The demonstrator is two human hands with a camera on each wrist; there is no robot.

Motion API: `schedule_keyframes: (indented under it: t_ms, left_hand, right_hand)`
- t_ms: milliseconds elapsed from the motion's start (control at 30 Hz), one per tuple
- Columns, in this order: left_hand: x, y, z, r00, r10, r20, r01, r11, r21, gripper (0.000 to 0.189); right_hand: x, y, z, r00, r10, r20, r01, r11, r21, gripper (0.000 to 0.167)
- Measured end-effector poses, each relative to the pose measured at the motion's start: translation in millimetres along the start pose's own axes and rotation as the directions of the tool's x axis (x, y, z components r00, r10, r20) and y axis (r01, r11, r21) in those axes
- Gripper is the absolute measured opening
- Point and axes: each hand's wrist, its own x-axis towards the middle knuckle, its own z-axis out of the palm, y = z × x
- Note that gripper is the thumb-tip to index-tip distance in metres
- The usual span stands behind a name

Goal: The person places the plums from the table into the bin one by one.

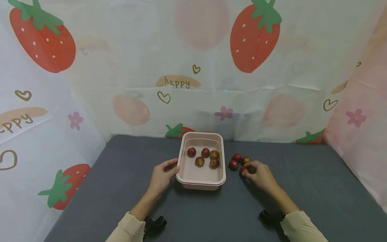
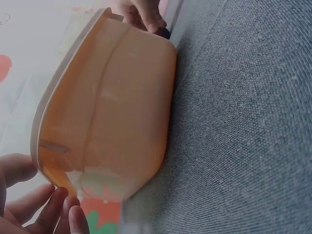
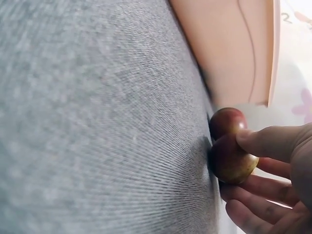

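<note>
A pale pink plastic box (image 1: 199, 178) stands on the table with several red-and-yellow plums (image 1: 200, 161) inside. At its left side my left hand (image 1: 161, 178) holds the rim, thumb on the near side; the left wrist view shows the fingertips (image 2: 58, 195) at the box's edge. To the right of the box, my right hand (image 1: 262, 176) pinches a plum (image 3: 233, 158) between thumb and fingers, low at the tabletop. Another plum (image 3: 228, 122) sits right behind it in the right wrist view. Several loose plums (image 1: 233, 165) lie grouped between that hand and the box.
A dark grey cloth (image 1: 127, 174) covers the table. Behind it hangs a white curtain (image 1: 136, 60) printed with strawberries and hearts, which also borders the left side. Black wrist straps with mounts (image 1: 155, 224) show below both hands.
</note>
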Motion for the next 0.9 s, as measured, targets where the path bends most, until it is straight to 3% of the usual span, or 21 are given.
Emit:
schedule_keyframes:
  t_ms: [900]
  left_hand:
    - [-1.0,1.3,-0.7,1.000,-0.002,0.006,0.001,1.000,0.022,0.035]
  right_hand:
    - [-1.8,2.8,2.8,1.000,0.008,-0.021,-0.008,1.000,0.003,0.022]
